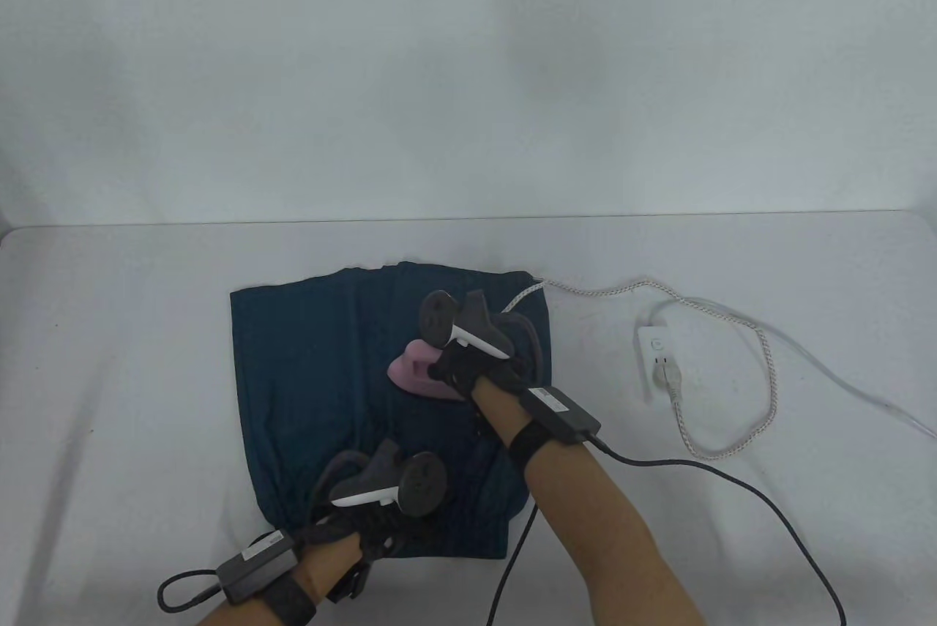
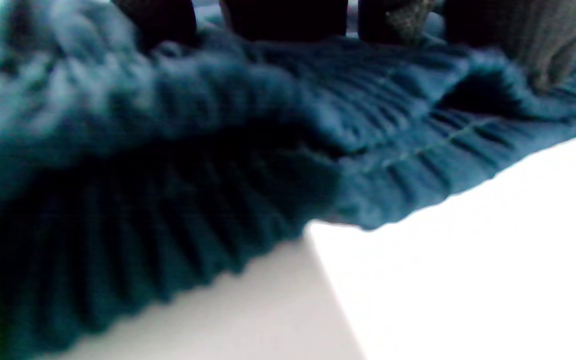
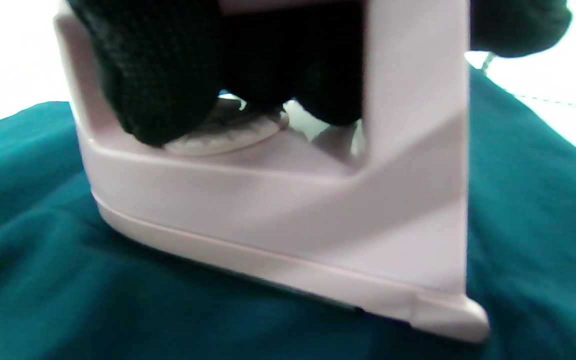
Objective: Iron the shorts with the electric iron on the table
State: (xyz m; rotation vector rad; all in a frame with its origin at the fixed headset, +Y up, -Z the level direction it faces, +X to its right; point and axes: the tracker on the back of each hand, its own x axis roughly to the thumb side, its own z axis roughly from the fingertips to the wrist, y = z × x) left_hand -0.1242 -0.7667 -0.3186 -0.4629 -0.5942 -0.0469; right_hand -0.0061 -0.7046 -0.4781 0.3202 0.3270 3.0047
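Dark teal shorts [image 1: 307, 392] lie flat on the white table [image 1: 110, 377]. A pink electric iron [image 1: 413, 366] sits on the shorts' right half. My right hand [image 1: 468, 370] grips the iron's handle; in the right wrist view the gloved fingers [image 3: 158, 75] wrap through the handle of the iron [image 3: 288, 210], whose soleplate rests on the teal cloth [image 3: 68, 280]. My left hand [image 1: 366, 531] presses on the shorts' near edge, at the gathered waistband [image 2: 268, 150], with its fingertips [image 2: 548, 45] on the cloth.
The iron's braided white cord [image 1: 732, 318] runs right across the table to a white power strip [image 1: 654, 351], where it is plugged in. A black glove cable [image 1: 732, 479] trails off my right wrist toward the bottom right.
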